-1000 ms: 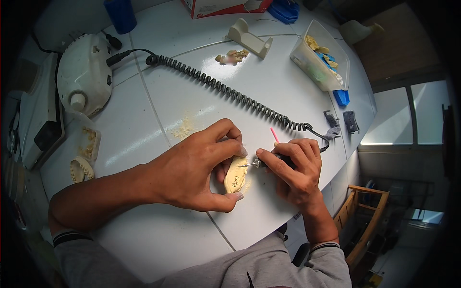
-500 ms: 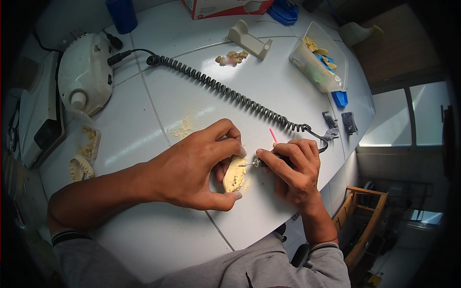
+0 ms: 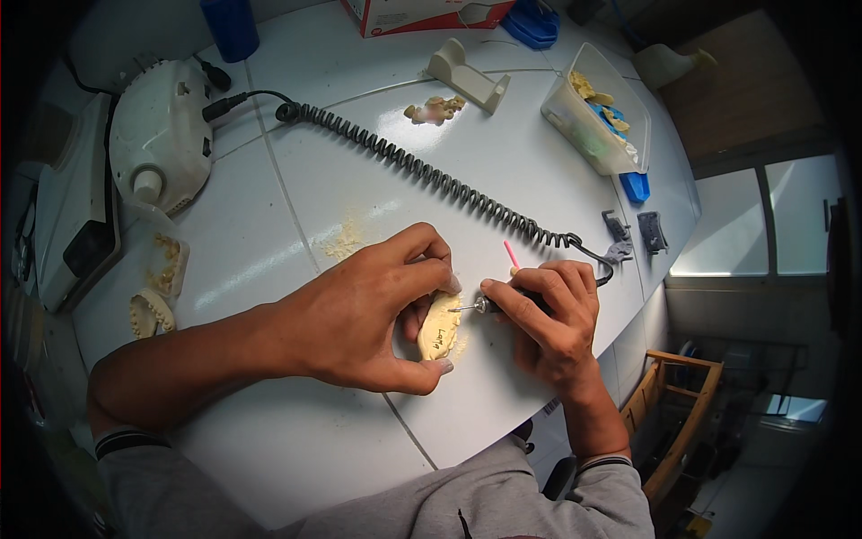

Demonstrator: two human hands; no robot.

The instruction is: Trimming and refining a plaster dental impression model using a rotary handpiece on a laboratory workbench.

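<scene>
My left hand (image 3: 386, 310) grips a pale yellow dental cast (image 3: 436, 334) between thumb and fingers, just above the white table. Dark handwriting marks the side of the cast that faces up, and its toothed edge points right. In my right hand (image 3: 558, 314) is a rotary handpiece (image 3: 489, 306), held like a pen. Its thin metal bur reaches the upper part of the cast. Most of the handpiece body is hidden by my fingers. A coiled black cord (image 3: 422, 171) runs from it to a white control unit (image 3: 162, 135) at the left.
Yellow dust (image 3: 343, 241) lies beyond my left hand. Another dental cast (image 3: 151, 313) and a small clear tray (image 3: 168, 263) sit at the left. A plastic tub (image 3: 584, 135) of scraps stands far right, near grey pieces (image 3: 653, 232). A pink stick (image 3: 511, 254) is beside my right hand.
</scene>
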